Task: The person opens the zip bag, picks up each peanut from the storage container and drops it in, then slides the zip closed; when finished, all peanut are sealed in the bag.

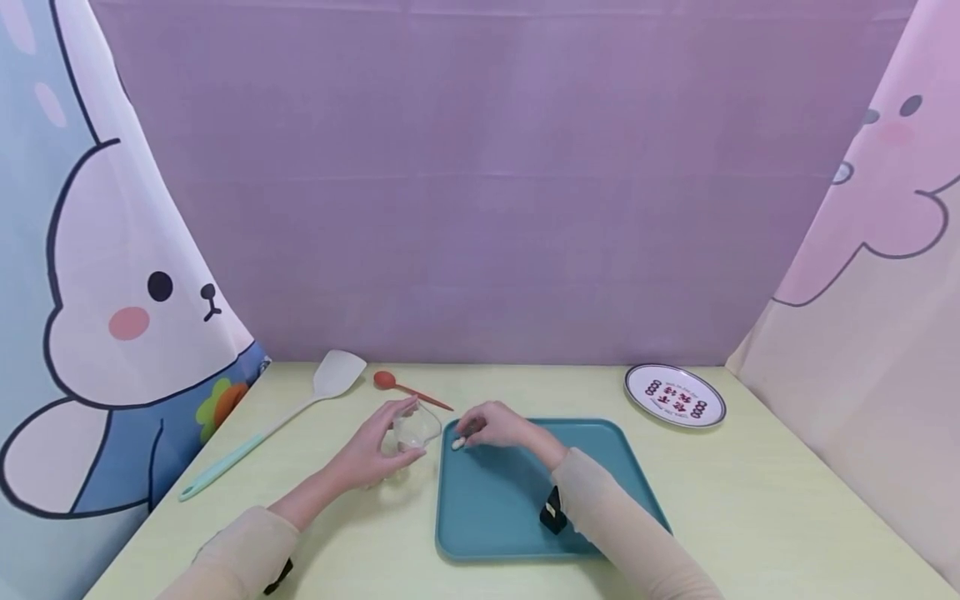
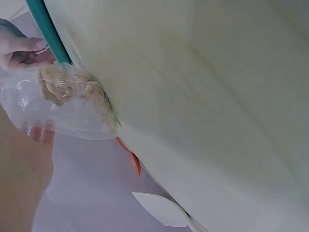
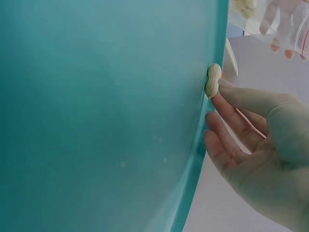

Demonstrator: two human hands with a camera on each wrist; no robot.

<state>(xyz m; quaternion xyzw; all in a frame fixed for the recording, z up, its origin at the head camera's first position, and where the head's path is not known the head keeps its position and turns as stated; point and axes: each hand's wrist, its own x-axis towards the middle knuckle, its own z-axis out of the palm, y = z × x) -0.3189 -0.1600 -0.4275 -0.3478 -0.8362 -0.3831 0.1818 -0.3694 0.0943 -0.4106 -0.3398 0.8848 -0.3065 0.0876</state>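
Note:
My left hand [image 1: 372,446] holds a clear zip bag [image 1: 417,428] by its mouth, with thumb and fingers spread apart around it. Several peanuts in their shells [image 2: 98,98] lie at the bottom of the bag in the left wrist view. Just right of the bag, my right hand [image 1: 495,425] is over the far left corner of a teal tray [image 1: 517,508]. In the right wrist view its thumb and forefinger pinch one end of a whole peanut [image 3: 213,80] at the tray's rim. Its other fingers are bent and hold nothing.
A red spoon [image 1: 386,381] lies behind the bag. To its left is a white spatula [image 1: 339,373] with a mint green handle. An oval plate [image 1: 675,397] with red lettering sits at the back right. A purple cloth [image 1: 480,208] hangs behind the table.

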